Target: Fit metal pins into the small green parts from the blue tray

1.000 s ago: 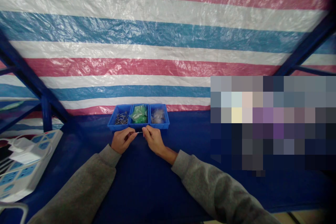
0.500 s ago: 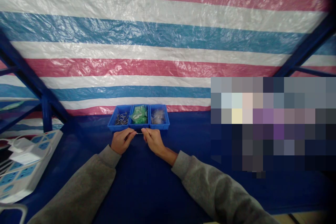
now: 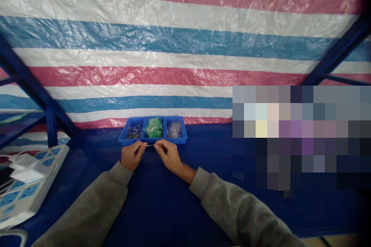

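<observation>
A thin, silvery metal pin (image 3: 150,145) spans the short gap between my two hands, with a small wider collar near its left end. My left hand (image 3: 131,155) is closed, its thumb and forefinger pinching the left end. The other end sits between the thumb and fingers of my right hand (image 3: 170,156), also closed. Just beyond the hands stand three joined blue bins. Loose small metal pieces (image 3: 135,132) lie in the left bin, green plastic bags (image 3: 154,127) in the middle one, and clear plastic bags (image 3: 174,129) in the right one.
A white power strip (image 3: 34,197) with a plugged-in white adapter (image 3: 27,168) lies at the left on the dark blue tabletop (image 3: 162,208). Striped plastic sheeting (image 3: 174,58) hangs behind, between blue frame posts (image 3: 52,125). A pixelated block covers the right side.
My hands have moved slightly left with the pin, and the gap between the fingertips is a little wider. The bins stay in place.
</observation>
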Motion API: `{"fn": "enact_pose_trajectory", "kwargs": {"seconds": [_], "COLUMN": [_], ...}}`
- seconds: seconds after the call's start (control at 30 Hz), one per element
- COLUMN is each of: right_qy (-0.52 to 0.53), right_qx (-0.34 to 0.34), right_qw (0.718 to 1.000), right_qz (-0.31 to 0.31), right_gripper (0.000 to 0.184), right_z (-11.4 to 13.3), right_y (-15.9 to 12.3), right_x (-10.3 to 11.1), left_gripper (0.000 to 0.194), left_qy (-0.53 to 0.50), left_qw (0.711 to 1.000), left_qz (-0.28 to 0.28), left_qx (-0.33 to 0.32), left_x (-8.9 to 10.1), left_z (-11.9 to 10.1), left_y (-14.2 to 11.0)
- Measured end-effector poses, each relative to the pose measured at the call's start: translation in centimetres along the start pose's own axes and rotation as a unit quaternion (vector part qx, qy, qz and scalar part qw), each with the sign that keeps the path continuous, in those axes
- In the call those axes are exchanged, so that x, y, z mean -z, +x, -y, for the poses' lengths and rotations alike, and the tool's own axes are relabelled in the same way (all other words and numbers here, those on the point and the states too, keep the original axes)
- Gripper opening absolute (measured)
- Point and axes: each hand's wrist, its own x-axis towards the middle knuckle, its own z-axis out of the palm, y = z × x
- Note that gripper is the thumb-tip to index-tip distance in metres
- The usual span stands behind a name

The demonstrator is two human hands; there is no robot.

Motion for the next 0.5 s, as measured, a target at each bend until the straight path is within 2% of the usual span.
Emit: {"fn": "enact_pose_trajectory", "kwargs": {"seconds": [0.3, 0.5], "right_qy": [0.001, -0.017], "right_qx": [0.000, 0.007], "right_qw": [1.000, 0.999], "right_qz": [-0.017, -0.033], "right_gripper": [0.025, 0.027], "right_z": [0.05, -0.19], "right_y": [0.04, 0.02], "right_x": [-0.04, -0.13], "left_gripper": [0.033, 0.019], "left_qy": [-0.017, -0.025], "left_qw": [0.999, 0.999], "left_qz": [0.031, 0.023], "left_qx": [-0.008, -0.007], "left_x": [0.03, -0.02], "left_z": [0.17, 0.11], "left_y": [-0.05, -0.12]}}
